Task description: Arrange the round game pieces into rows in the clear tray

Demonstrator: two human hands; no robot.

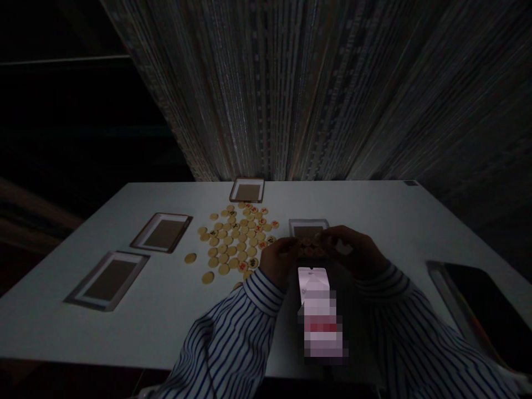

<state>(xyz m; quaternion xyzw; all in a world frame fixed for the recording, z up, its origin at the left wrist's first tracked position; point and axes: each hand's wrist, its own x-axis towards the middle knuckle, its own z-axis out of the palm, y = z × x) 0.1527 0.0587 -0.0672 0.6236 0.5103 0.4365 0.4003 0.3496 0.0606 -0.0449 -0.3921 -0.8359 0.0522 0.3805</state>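
Both hands meet over a tray (308, 223) right of the middle, where several round pieces (308, 250) sit in its near part. My left hand (281, 259) is at the left side of these pieces, fingers bent together; what its fingertips hold, if anything, is too dark to tell. From the right, my right hand (353, 247) reaches over the tray with thumb and forefinger pinched near the pieces. Left of my hands lies a loose spread of round wooden pieces (233, 238), some showing red or black characters, others blank side up.
A lit phone (315, 282) lies below my hands. Shallow frame-like trays stand at the back (247, 190), left (162, 232) and near left (108, 280) of the white table (166, 332). At right lies a dark flat object (486, 310). A string curtain (266, 88) hangs behind.
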